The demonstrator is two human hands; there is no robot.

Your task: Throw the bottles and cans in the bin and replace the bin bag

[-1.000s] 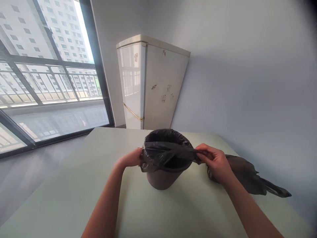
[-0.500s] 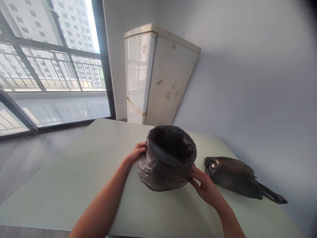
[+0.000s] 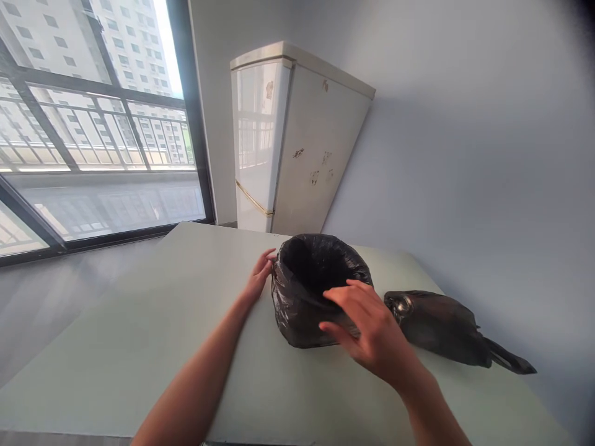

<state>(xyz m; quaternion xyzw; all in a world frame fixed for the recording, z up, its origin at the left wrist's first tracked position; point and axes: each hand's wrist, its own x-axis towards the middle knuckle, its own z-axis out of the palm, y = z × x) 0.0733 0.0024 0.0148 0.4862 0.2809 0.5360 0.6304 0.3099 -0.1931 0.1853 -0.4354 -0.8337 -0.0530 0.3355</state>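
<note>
A round bin-shaped form covered by a black plastic bag [image 3: 297, 310] stands on the pale table. Its dark mouth faces up and toward me, and whatever is under the plastic is hidden. Against its left side rests my left hand [image 3: 260, 275], fingers stretched out along the bag. My right hand [image 3: 369, 325] is raised in front of the near right rim, thumb and fingers apart with nothing between them. It covers part of the bag's front, and I cannot tell whether its fingertips touch the plastic.
A second, filled black plastic bag [image 3: 439, 325] lies on the table [image 3: 139, 347] to the right, its handle loop pointing right. Behind the table stands a white fridge [image 3: 320, 136] against the wall. A large glass door [image 3: 106, 136] is at the left.
My right hand has come off the bag's lower right side and risen in front of the rim. My left hand's fingers have straightened. The bag's lower left bulge has drawn in.
</note>
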